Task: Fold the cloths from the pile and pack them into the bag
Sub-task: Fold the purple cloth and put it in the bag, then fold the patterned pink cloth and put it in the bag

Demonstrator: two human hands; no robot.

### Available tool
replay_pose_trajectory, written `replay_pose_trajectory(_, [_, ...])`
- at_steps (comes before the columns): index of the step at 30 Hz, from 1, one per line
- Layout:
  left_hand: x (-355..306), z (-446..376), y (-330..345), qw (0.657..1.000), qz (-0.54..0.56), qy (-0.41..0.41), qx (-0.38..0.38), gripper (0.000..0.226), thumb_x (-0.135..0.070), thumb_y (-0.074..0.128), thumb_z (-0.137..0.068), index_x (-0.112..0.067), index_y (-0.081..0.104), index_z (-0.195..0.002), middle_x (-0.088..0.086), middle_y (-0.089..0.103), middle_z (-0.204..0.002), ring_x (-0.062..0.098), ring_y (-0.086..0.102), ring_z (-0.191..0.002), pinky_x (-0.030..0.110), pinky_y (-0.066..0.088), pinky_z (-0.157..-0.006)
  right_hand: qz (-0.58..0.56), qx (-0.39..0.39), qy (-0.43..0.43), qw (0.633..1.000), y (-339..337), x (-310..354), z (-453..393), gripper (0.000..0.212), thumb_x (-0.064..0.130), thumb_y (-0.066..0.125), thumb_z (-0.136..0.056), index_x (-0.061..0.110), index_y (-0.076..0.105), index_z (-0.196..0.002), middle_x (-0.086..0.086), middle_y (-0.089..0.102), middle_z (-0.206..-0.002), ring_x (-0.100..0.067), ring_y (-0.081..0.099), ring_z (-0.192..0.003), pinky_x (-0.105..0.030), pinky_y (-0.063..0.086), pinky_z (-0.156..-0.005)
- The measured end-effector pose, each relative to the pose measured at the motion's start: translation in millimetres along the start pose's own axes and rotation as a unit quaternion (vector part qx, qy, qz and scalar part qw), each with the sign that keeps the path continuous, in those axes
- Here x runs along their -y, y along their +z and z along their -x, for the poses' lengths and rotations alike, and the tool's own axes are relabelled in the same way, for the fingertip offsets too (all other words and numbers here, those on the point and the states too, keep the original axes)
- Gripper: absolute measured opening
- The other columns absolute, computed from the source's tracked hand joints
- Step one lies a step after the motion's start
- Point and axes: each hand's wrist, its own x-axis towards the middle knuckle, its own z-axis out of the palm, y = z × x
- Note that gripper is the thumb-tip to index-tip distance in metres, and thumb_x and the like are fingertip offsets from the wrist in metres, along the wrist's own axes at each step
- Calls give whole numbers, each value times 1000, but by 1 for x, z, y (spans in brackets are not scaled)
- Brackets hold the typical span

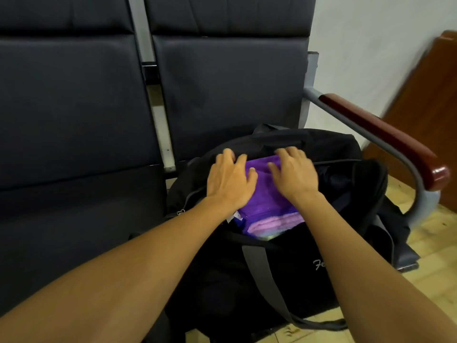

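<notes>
**Purple cloth pressed down into the open bag**

A row of dark padded seats [222, 82] fills most of the view, with a red-capped armrest [385, 137] curving down at the right and pale tiled floor [432, 243] beyond it. On the right-hand seat a black duffel bag [284, 280] is stood with its mouth unzipped and spread wide; a grey strap [262, 266] runs down its near face. No pile of unfolded cloths can be seen from this angle, so how much of the task remains cannot be judged.

Inside the mouth a folded purple cloth [264, 194] is laid on top of a paler lilac cloth [272, 225], whose folded edge shows at the near rim — a stack seems to be building there. The left hand [230, 179] is spread flat, fingers straight, partly on the purple cloth and partly over the far lip of the bag. The right hand [294, 174] is likewise laid flat and wide on the cloth, gripping nothing. The step is judged to be a pressing-down or smoothing of the top cloth.

Several things could go wrong from here. If the hands are drawn back with a dragging motion, the top fold could be pulled open or slid off the stack. The soft, unsupported bag wall might be pushed inward by the left hand, so that the cloth is bunched against it. Uneven pressure — more on one side — could tip the stack toward the empty right end of the bag.
</notes>
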Motion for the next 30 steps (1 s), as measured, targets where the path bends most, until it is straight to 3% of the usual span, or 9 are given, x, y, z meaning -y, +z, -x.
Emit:
replay_pose_trajectory(2, [-10,-4,15,997,-29,42,59,57,-38,32,-101,-11,25,-151,13,25,-155,26,22,-144,38,20,-118,-35,82,-13,996,16,4,0,56,44,40,-103,10,41,-148,-18,36,-154,-32,31,-144,-42,28,-117])
replay_pose_trajectory(4, [-10,3,30,983,-75,35,165,60,-39,20,-103,-12,5,-154,11,1,-162,25,-2,-150,42,-3,-122,-36,177,2,983,30,1,7,65,51,26,-104,17,14,-159,-16,6,-166,-27,4,-154,-38,7,-125])
replay_pose_trajectory(6, [-5,9,41,970,-98,18,222,63,-46,14,-102,-16,-6,-154,10,-11,-162,25,-12,-149,45,-10,-120,-49,212,35,975,36,-6,10,69,58,20,-102,25,-1,-159,-13,-11,-166,-26,-8,-154,-38,-1,-125])
replay_pose_trajectory(9, [-1,8,43,961,-85,5,262,71,-56,16,-98,-21,-13,-153,13,-19,-160,28,-17,-148,49,-12,-119,-50,235,51,969,36,-8,8,76,63,20,-100,24,-7,-158,-12,-17,-165,-25,-11,-153,-38,-2,-124])
replay_pose_trajectory(17, [14,8,31,937,-116,12,330,107,-92,17,-71,-30,-23,-149,7,-30,-157,24,-25,-146,50,-9,-119,-43,249,90,963,37,-1,6,79,63,15,-100,15,-10,-158,-8,-14,-166,-21,-9,-154,-39,1,-125])
replay_pose_trajectory(23, [22,17,5,915,-137,23,379,118,-96,20,-65,-25,-19,-151,7,-28,-158,20,-23,-146,45,-6,-120,31,326,117,938,20,11,7,67,50,11,-105,15,-14,-157,-8,-20,-165,-23,-11,-153,-44,0,-125])
replay_pose_trajectory(25, [27,18,-7,909,-147,32,388,114,-93,19,-71,-20,-15,-153,5,-22,-160,19,-19,-147,43,-5,-121,88,341,132,927,6,25,7,66,45,15,-107,10,-8,-158,-12,-12,-166,-25,-4,-154,-45,6,-125])
replay_pose_trajectory(27, [34,20,-22,912,-141,40,383,104,-84,17,-81,-14,-7,-154,5,-12,-162,18,-11,-149,40,-2,-122,145,331,126,924,-11,46,10,63,38,24,-107,4,8,-157,-17,6,-165,-30,11,-153,-44,18,-122])
replay_pose_trajectory(30, [55,25,-58,947,-107,55,298,75,-63,23,-96,-9,28,-148,10,28,-156,24,25,-144,40,22,-116,143,280,83,946,-31,94,12,49,31,32,-106,8,36,-149,-16,36,-153,-33,38,-140,-44,37,-108])
